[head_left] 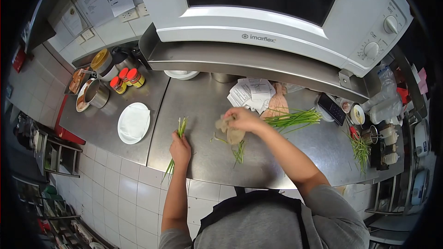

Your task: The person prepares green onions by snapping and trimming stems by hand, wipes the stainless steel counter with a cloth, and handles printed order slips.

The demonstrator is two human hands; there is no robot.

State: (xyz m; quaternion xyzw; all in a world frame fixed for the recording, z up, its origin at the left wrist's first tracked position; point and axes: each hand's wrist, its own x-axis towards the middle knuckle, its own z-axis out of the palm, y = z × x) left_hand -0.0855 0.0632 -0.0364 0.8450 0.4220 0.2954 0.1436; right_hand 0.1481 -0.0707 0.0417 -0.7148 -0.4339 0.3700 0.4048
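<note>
My left hand (180, 149) is closed round a small bunch of green stalks (182, 127), held upright near the front of the steel counter (203, 157). My right hand (242, 120) pinches a crumpled brownish, translucent piece (234, 135) above the counter. Below that piece lie some loose green trimmings (238, 152). A larger bunch of long green stalks (295, 119) lies to the right of my right hand, by a pinkish crumpled item (278, 103) and several white printed papers (251, 93).
A white microwave (258, 27) stands on a steel shelf (221, 60) over the counter's back. At left are a white plate (134, 123), red-lidded jars (134, 77) and a metal pot (97, 94). At right are a phone (331, 109), more greens (359, 152) and a whisk (370, 134).
</note>
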